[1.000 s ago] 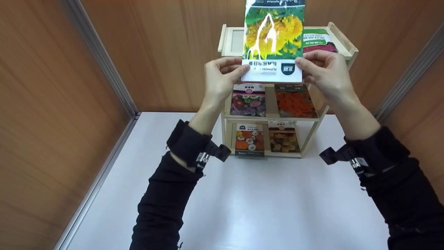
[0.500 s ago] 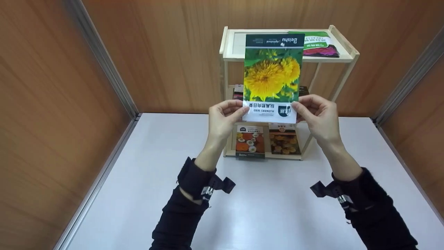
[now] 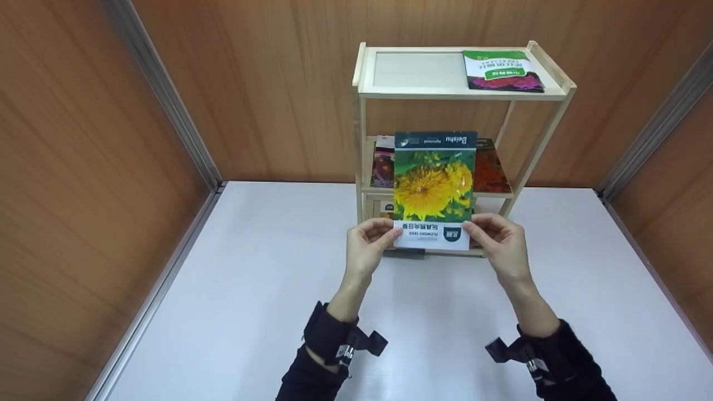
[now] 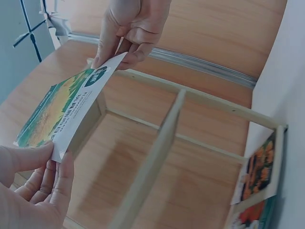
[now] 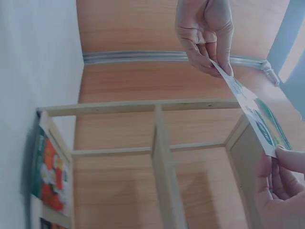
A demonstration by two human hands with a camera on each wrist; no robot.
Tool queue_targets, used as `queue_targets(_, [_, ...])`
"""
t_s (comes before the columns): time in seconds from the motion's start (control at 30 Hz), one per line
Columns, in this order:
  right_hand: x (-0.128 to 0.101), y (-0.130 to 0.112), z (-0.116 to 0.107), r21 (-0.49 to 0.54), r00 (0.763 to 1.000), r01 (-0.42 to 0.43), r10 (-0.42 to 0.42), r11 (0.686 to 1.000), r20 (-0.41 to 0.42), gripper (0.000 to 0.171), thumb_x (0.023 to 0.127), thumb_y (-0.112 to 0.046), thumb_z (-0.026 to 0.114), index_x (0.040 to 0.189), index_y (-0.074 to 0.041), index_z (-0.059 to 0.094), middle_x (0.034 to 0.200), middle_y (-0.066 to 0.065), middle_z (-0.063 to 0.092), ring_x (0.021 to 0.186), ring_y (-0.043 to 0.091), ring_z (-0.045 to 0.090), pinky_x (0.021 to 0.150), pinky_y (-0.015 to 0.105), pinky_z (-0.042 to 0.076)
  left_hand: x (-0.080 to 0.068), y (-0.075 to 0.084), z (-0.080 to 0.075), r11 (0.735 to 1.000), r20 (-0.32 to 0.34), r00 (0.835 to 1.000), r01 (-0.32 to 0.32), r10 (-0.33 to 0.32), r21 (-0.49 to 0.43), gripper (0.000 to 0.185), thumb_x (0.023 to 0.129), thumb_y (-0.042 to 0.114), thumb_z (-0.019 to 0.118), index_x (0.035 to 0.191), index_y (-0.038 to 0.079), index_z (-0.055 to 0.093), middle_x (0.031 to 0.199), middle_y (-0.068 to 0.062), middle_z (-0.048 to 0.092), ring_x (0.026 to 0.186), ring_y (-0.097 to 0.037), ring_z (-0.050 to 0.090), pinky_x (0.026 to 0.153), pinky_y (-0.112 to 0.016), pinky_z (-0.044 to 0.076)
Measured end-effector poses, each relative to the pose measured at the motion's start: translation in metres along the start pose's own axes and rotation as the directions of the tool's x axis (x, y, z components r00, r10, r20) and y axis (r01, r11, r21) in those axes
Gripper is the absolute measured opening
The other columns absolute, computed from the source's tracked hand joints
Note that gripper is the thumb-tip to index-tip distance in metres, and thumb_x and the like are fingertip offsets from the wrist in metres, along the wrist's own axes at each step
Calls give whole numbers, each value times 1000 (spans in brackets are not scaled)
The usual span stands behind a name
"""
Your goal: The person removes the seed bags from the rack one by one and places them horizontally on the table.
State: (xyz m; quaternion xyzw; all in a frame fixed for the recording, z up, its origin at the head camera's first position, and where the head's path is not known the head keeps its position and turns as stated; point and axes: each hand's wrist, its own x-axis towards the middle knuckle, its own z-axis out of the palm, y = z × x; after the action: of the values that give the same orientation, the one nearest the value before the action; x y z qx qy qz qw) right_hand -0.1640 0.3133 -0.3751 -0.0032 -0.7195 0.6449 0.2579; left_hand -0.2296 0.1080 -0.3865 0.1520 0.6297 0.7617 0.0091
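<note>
A seed packet (image 3: 433,186) with yellow flowers on green, a dark top band and a white lower band is upright in front of a wooden rack (image 3: 423,96). My left hand (image 3: 365,249) pinches its lower left corner between thumb and fingers. At the lower right corner my right hand (image 3: 502,245) pinches it the same way. Both wrist views show the packet (image 4: 55,112) spanning the two hands, apart from the rack's top. On the top shelf lies a green-and-white packet (image 3: 501,72) with pink flowers, at the right.
On the middle shelf stand a purple-flower packet (image 3: 383,165) and a red-flower packet (image 3: 492,167), both partly covered by the held one. Packets on the bottom shelf (image 3: 454,253) are mostly hidden. Wooden panels (image 3: 267,94) wall in the white table (image 3: 267,250).
Both hands have come down and toward me with the yellow-flower packet, from above the top shelf to in front of the lower shelves. The top shelf now shows fully.
</note>
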Motion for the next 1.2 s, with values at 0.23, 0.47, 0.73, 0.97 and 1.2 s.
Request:
queue_targets(0.23, [-16,27,-2,49,998,-69,70,996,-10,20,79,-5,65,93,9,61,84,11,62,70,19,59,62,25,52,-13,-28,-1,997,-10,997,79,-79,-21,16,74,-3,67,87,-10,60,75,-9,61,67,-15,58,59,-28,52])
queue_targets(0.47, [-32,45,1,89,988,-135,141,987,-64,19,78,-1,65,92,11,61,81,10,62,70,18,60,61,25,52,-30,-24,0,995,-26,995,94,-93,36,14,75,-6,65,87,-12,60,77,-11,60,68,-15,59,62,-31,53])
queue_targets(0.73, [-50,71,3,65,979,-181,186,981,-86,21,79,-7,66,93,8,63,84,12,62,70,19,60,62,26,52,-42,-40,-3,984,-51,985,167,-164,56,14,75,-6,64,87,-12,60,76,-12,62,67,-15,59,62,-30,53])
queue_targets(0.97, [-65,97,1,89,986,-157,162,984,-42,20,78,-15,68,92,-1,66,84,12,62,69,18,58,59,23,51,-46,-70,-9,976,-72,975,215,-212,44,15,74,-4,66,86,-10,61,75,-11,62,66,-16,59,61,-30,53])
queue_targets(1.2, [-80,114,6,75,975,-214,217,974,-41,20,79,-14,67,91,1,65,85,15,63,72,23,61,59,28,52,-55,-94,-17,966,-91,964,255,-251,46,16,73,2,69,86,-7,63,75,-9,62,66,-16,60,59,-28,52])
